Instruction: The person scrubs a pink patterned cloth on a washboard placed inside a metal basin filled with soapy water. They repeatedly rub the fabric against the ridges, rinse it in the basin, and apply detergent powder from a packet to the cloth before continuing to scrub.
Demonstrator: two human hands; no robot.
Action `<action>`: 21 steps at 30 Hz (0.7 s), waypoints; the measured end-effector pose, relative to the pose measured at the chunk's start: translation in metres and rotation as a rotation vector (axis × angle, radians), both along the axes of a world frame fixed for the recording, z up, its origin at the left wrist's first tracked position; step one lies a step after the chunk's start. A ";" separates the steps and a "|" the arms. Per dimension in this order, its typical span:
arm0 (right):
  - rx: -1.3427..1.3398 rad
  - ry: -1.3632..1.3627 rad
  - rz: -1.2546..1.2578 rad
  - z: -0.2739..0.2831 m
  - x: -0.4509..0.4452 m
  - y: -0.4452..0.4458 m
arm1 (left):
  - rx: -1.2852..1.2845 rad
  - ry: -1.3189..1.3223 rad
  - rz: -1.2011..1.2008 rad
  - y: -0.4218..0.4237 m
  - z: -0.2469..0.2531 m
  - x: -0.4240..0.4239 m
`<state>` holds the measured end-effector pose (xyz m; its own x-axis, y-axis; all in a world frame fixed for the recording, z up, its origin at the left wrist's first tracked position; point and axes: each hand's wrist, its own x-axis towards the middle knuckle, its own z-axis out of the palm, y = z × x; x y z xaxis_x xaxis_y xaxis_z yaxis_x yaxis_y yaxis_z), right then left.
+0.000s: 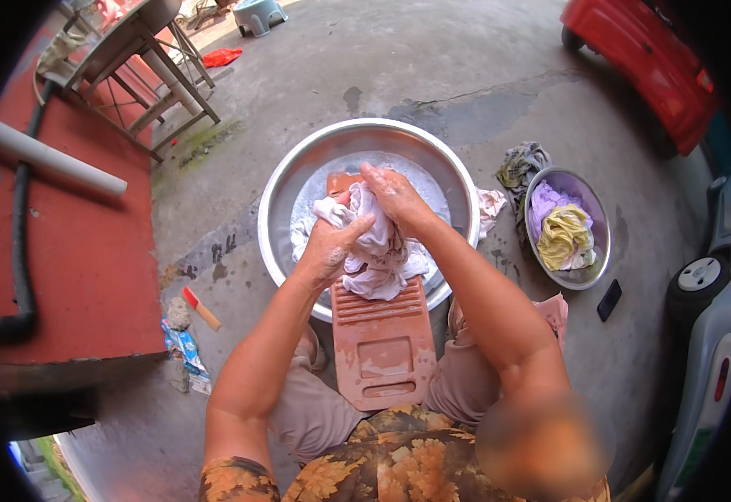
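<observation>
A wet white cloth garment (375, 235) is bunched between my two hands above a ridged reddish-brown washboard (385, 364). My left hand (334, 248) grips its left side, with suds near the wrist. My right hand (397, 194) presses on its upper right side, fingers extended and soapy. The washboard leans from my lap into a large round metal basin (270, 182) holding sudsy water (425, 182). More white cloth (301, 237) lies in the basin, left of the board. The garment partly hides the fingers and the board's ridges.
Right of the basin, a metal bowl (601, 270) holds purple and yellow clothes; dark cloth (524, 164) and pale pink cloth (490, 208) lie beside it. A phone (609, 300) rests on the concrete. At left are a brush (201, 307), a torn packet (185, 351) and a red ledge (89, 270).
</observation>
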<state>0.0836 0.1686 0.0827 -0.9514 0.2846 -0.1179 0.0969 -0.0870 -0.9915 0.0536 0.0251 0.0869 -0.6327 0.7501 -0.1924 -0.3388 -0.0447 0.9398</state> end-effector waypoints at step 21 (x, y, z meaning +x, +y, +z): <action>-0.002 -0.098 0.169 -0.032 0.018 0.078 | 0.323 -0.383 0.316 -0.038 0.013 -0.052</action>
